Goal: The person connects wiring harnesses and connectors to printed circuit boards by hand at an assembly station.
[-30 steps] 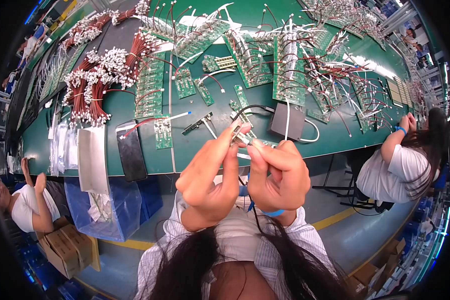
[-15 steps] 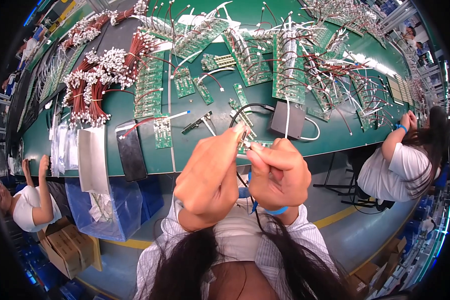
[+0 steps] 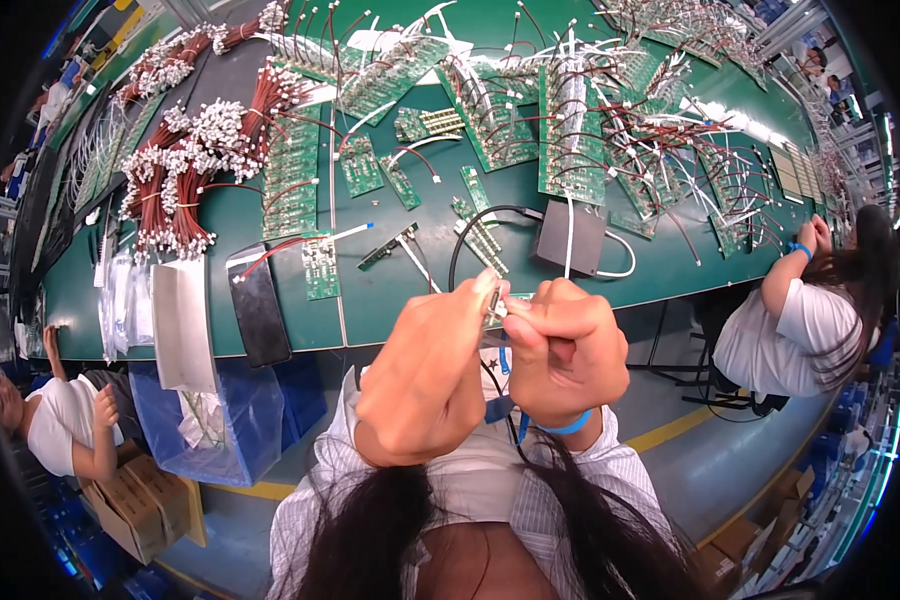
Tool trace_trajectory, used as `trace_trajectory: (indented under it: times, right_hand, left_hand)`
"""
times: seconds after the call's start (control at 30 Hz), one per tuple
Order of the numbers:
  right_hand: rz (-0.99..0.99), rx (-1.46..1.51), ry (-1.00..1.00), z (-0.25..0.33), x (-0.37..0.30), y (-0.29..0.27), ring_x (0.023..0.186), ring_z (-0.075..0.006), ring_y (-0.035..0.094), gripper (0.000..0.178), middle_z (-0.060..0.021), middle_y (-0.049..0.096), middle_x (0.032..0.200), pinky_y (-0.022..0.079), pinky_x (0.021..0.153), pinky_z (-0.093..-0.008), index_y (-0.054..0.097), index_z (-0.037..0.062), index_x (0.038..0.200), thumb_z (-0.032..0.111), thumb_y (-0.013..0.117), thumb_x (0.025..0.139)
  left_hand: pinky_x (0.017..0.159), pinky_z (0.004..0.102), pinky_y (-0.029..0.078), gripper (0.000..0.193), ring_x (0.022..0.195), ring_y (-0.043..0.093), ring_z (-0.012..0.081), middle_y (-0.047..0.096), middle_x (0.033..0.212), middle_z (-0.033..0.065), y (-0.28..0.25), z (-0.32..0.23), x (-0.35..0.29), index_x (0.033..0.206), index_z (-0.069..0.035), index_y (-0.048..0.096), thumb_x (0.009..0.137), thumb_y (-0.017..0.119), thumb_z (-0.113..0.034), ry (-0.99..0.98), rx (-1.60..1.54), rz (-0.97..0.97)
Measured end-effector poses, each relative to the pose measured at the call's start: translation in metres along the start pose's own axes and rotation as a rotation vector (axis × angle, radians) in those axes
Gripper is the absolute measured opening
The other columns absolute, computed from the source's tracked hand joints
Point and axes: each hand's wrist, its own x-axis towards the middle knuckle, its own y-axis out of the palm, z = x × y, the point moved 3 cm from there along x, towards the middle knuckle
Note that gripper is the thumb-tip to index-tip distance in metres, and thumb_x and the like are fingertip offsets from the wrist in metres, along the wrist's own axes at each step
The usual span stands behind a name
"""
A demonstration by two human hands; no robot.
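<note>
Both my hands are raised over the table's front edge, fingertips close together. A small circuit board (image 3: 493, 304) stands out between them, mostly covered by the fingers. My left hand (image 3: 420, 368) is closed, thumb and forefinger pinching the board. My right hand (image 3: 572, 352), with a blue band at the wrist, pinches at the board's right side, where a small whitish part shows; its exact kind is too small to tell. Just beyond my fingers lies a strip of small green boards (image 3: 480, 237). A black cable (image 3: 457, 250) loops from a dark grey box (image 3: 570, 238) toward my hands.
Bundles of red-brown wires with white connectors (image 3: 175, 190) lie at the left. Wired green board panels (image 3: 572, 140) cover the table's far side. A metal trough (image 3: 182, 330) and a black tray (image 3: 257, 310) overhang the front edge. Co-workers sit at both sides.
My hands have shifted slightly downward, still pinching together at the board. The table scene has slid a little to the left. The co-worker at left has moved their hands apart.
</note>
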Motion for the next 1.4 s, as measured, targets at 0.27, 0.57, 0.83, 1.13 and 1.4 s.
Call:
trace_trajectory:
  times: [0.27, 0.57, 0.83, 1.13, 1.4]
  right_hand:
    - [-0.029, -0.064, -0.035, 0.001, -0.004, -0.006, 0.040, -0.0105, 0.038, 0.017, -0.0064, 0.055, 0.058, 0.028, 0.036, -0.0228, 0.055, -0.0029, 0.080, -0.006, 0.068, 0.068]
    - [0.271, -0.155, 0.254, -0.013, -0.009, -0.050, 0.053, -0.0171, 0.049, 0.009, -0.0089, 0.052, 0.065, 0.039, 0.047, -0.0265, 0.058, -0.0019, 0.081, -0.003, 0.061, 0.072]
    - [-0.079, -0.853, 0.393, 0.001, 0.001, -0.187, 0.070, -0.0124, 0.047, 0.006, -0.0053, 0.045, 0.078, 0.038, 0.060, -0.0235, 0.063, 0.0009, 0.077, 0.003, 0.058, 0.076]
    - [-0.463, -1.370, 0.423, -0.040, 0.026, -0.359, 0.055, -0.0163, 0.055, 0.022, -0.0100, 0.057, 0.061, 0.041, 0.052, -0.0292, 0.060, 0.0004, 0.077, 0.021, 0.055, 0.081]
    - [-0.513, -1.437, 0.763, -0.117, 0.039, -0.468, 0.051, -0.0232, 0.060, 0.024, -0.0116, 0.060, 0.056, 0.046, 0.054, -0.0330, 0.063, 0.0034, 0.073, 0.024, 0.053, 0.080]
  left_hand:
    - [0.064, 0.0344, 0.050, 0.032, 0.075, 0.061, 0.0301, 0.060, 0.089, 0.0239, 0.005, -0.001, 0.004, 0.097, 0.015, 0.054, 0.065, 0.052, 0.019, 0.122, 0.083, 0.080]
    - [0.083, 0.0367, 0.044, 0.037, 0.094, 0.058, 0.0333, 0.060, 0.102, 0.0196, 0.027, 0.017, -0.006, 0.106, 0.009, 0.055, 0.069, 0.057, 0.010, -0.138, -0.136, 0.291]
    - [0.090, 0.0341, 0.038, 0.035, 0.105, 0.053, 0.0292, 0.056, 0.111, 0.0191, 0.023, 0.029, -0.017, 0.116, 0.005, 0.048, 0.081, 0.044, -0.001, -0.409, -0.214, 0.333]
    - [0.088, 0.0302, 0.038, 0.028, 0.095, 0.056, 0.0202, 0.060, 0.100, 0.0157, 0.007, 0.055, -0.034, 0.109, 0.005, 0.051, 0.087, 0.039, -0.006, -0.631, -0.199, 0.248]
    - [0.086, 0.0304, 0.040, 0.027, 0.091, 0.057, 0.0203, 0.060, 0.096, 0.0158, -0.004, 0.072, -0.040, 0.104, 0.007, 0.052, 0.090, 0.035, -0.008, -0.703, -0.189, 0.194]
